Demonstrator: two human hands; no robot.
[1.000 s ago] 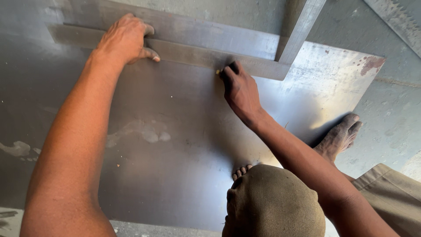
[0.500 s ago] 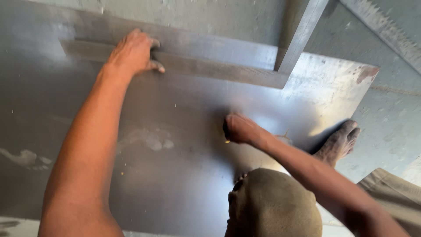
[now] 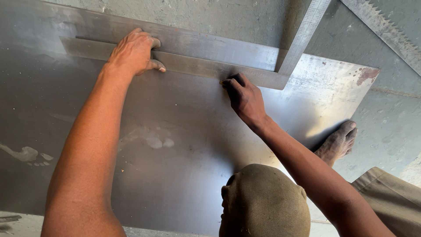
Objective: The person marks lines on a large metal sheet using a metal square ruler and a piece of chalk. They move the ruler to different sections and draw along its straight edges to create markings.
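Observation:
A large grey metal sheet (image 3: 184, 166) lies flat on the concrete floor. A steel L-shaped square (image 3: 197, 66) rests on its far part, long arm across the sheet, short arm (image 3: 302, 35) running away from me. My left hand (image 3: 133, 52) presses down on the long arm with fingers curled over it. My right hand (image 3: 245, 98) is pinched shut against the square's near edge, close to its corner. It seems to grip a small dark marking tool, mostly hidden by the fingers.
My knee (image 3: 263, 202) in khaki cloth is bent over the sheet's near edge. My bare foot (image 3: 337, 142) stands at the sheet's right edge. A toothed saw blade (image 3: 381, 30) lies on the concrete floor (image 3: 394, 123) at the top right.
My right hand dropped from the square's edge to the middle of the sheet, then came back up to the edge near the corner. My left hand stayed on the square.

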